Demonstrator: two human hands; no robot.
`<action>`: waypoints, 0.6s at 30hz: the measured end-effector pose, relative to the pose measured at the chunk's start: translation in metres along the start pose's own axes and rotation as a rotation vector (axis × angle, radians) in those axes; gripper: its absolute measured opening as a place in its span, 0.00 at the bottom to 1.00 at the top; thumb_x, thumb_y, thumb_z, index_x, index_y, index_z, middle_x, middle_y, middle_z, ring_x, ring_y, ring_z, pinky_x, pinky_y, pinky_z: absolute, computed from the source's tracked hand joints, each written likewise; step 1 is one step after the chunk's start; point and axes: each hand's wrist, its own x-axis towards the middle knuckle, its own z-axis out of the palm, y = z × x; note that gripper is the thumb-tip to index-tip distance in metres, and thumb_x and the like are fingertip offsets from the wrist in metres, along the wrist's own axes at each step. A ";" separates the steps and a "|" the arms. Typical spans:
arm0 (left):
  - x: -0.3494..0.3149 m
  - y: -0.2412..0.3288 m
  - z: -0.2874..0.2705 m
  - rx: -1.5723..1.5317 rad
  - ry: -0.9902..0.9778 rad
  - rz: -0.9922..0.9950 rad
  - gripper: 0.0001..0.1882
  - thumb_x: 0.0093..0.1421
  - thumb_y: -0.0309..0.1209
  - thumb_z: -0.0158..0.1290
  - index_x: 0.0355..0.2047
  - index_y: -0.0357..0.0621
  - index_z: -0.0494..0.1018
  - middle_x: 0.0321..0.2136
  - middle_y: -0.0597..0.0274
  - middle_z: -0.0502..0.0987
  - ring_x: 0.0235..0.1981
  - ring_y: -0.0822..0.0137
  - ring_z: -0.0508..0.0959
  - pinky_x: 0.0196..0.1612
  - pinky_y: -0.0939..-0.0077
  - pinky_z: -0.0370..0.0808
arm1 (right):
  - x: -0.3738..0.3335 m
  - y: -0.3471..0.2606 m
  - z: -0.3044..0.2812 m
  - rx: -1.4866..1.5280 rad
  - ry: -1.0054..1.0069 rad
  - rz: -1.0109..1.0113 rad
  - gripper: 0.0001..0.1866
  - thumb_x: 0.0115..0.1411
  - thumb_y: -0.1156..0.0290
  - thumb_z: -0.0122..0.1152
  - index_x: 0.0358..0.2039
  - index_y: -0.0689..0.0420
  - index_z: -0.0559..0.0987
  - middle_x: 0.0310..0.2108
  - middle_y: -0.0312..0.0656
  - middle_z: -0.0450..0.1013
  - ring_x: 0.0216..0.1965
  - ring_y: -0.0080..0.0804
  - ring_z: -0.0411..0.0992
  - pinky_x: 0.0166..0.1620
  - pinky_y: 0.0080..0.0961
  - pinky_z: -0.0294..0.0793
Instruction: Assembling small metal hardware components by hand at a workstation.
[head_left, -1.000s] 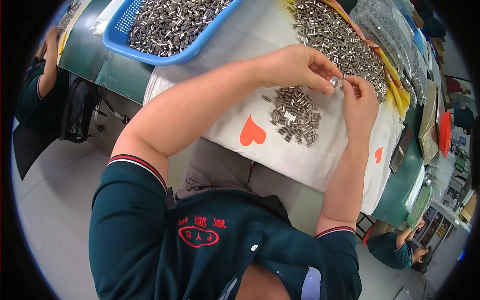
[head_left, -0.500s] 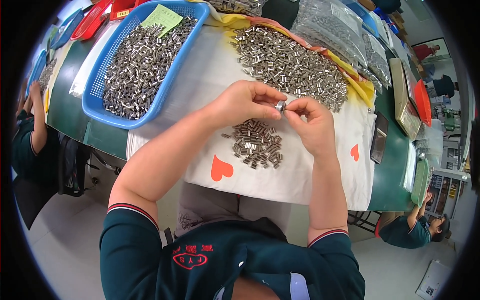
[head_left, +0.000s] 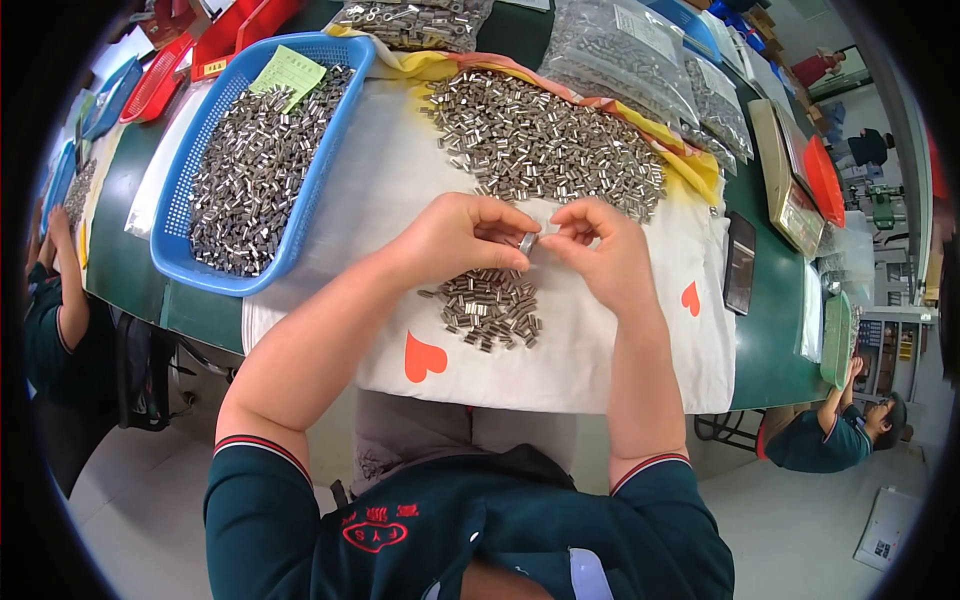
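Between the thumb and fingers of my left hand [head_left: 455, 235] is a small round metal piece, like a short ring or collar [head_left: 528, 242]. Close against its right side, the fingertips of my right hand [head_left: 608, 258] are pinched together; whatever they hold is too small to make out. Just below both hands, a small heap of short metal cylinders [head_left: 492, 312] lies on a white cloth [head_left: 590, 370] printed with orange hearts. Beyond the hands spreads a larger heap of similar cylinders [head_left: 550, 135].
A blue basket [head_left: 168, 245] full of metal cylinders and a green slip [head_left: 290, 72] stands at left. Bags of metal parts [head_left: 625, 60] lie at the back. A dark phone [head_left: 740, 262] rests at right. Co-workers [head_left: 825, 440] sit on both sides.
The whole view has shifted, so the table's things appear further left. My hands stay together at the round metal piece, with the right fingertips slightly higher relative to the left hand.
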 end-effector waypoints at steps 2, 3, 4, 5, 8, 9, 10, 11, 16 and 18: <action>0.000 0.003 0.001 0.019 -0.020 0.009 0.17 0.47 0.20 0.58 0.40 0.35 0.71 0.32 0.64 0.75 0.33 0.78 0.73 0.37 0.84 0.72 | 0.006 0.008 -0.011 -0.023 0.108 0.048 0.06 0.47 0.78 0.59 0.28 0.62 0.75 0.23 0.32 0.71 0.25 0.15 0.65 0.29 0.14 0.66; 0.001 0.005 0.001 0.080 -0.038 -0.006 0.18 0.46 0.23 0.59 0.39 0.37 0.72 0.31 0.65 0.75 0.32 0.78 0.73 0.36 0.83 0.71 | 0.009 0.012 -0.016 -0.039 0.213 0.093 0.06 0.48 0.77 0.59 0.29 0.62 0.75 0.23 0.31 0.71 0.25 0.15 0.65 0.29 0.14 0.66; 0.001 0.006 0.002 0.141 -0.058 -0.021 0.18 0.45 0.26 0.61 0.39 0.40 0.73 0.30 0.65 0.76 0.31 0.78 0.72 0.36 0.83 0.71 | 0.009 0.017 -0.015 -0.137 0.269 0.095 0.07 0.49 0.70 0.59 0.26 0.61 0.76 0.20 0.37 0.71 0.21 0.23 0.68 0.27 0.19 0.67; 0.003 0.006 0.003 0.142 -0.071 -0.009 0.18 0.45 0.26 0.61 0.39 0.40 0.73 0.30 0.65 0.76 0.31 0.78 0.72 0.36 0.83 0.71 | 0.008 0.019 -0.016 -0.146 0.284 0.095 0.07 0.49 0.70 0.59 0.26 0.61 0.76 0.20 0.37 0.71 0.21 0.23 0.68 0.27 0.19 0.67; 0.001 0.013 0.009 0.176 -0.069 0.033 0.18 0.44 0.28 0.61 0.38 0.40 0.73 0.26 0.66 0.75 0.29 0.78 0.72 0.35 0.83 0.70 | 0.010 0.022 -0.005 -0.505 0.235 0.036 0.08 0.48 0.69 0.58 0.28 0.58 0.76 0.24 0.41 0.72 0.26 0.32 0.71 0.31 0.25 0.69; -0.001 0.009 0.004 0.259 -0.050 -0.003 0.18 0.44 0.27 0.62 0.37 0.40 0.73 0.25 0.67 0.74 0.28 0.78 0.71 0.35 0.83 0.70 | 0.012 0.026 0.005 -0.577 0.248 -0.036 0.08 0.48 0.67 0.57 0.27 0.58 0.76 0.24 0.44 0.71 0.27 0.37 0.71 0.33 0.29 0.69; -0.002 0.005 0.004 0.233 -0.031 0.014 0.18 0.44 0.26 0.62 0.37 0.39 0.73 0.25 0.68 0.74 0.28 0.79 0.71 0.34 0.84 0.70 | 0.017 0.028 0.011 -0.630 0.225 -0.058 0.08 0.47 0.68 0.57 0.26 0.58 0.76 0.25 0.44 0.71 0.28 0.38 0.71 0.34 0.31 0.69; -0.006 -0.003 -0.001 0.189 -0.027 -0.020 0.18 0.44 0.26 0.62 0.37 0.39 0.73 0.26 0.67 0.74 0.28 0.79 0.71 0.34 0.84 0.70 | 0.019 0.028 0.018 -0.664 0.187 -0.083 0.07 0.47 0.69 0.56 0.26 0.58 0.76 0.25 0.44 0.71 0.30 0.39 0.70 0.35 0.32 0.69; -0.006 0.011 0.009 0.226 -0.107 -0.065 0.17 0.44 0.25 0.61 0.37 0.40 0.74 0.27 0.68 0.73 0.29 0.80 0.71 0.35 0.84 0.70 | 0.006 0.028 0.008 -0.565 0.237 -0.129 0.04 0.47 0.73 0.53 0.21 0.59 0.74 0.24 0.45 0.70 0.29 0.42 0.69 0.35 0.35 0.67; -0.006 0.013 0.008 0.216 -0.104 -0.080 0.17 0.44 0.24 0.61 0.37 0.40 0.74 0.27 0.68 0.73 0.29 0.80 0.71 0.35 0.85 0.70 | 0.005 0.027 0.007 -0.571 0.222 -0.120 0.04 0.47 0.73 0.53 0.21 0.59 0.74 0.24 0.46 0.70 0.30 0.42 0.69 0.36 0.35 0.67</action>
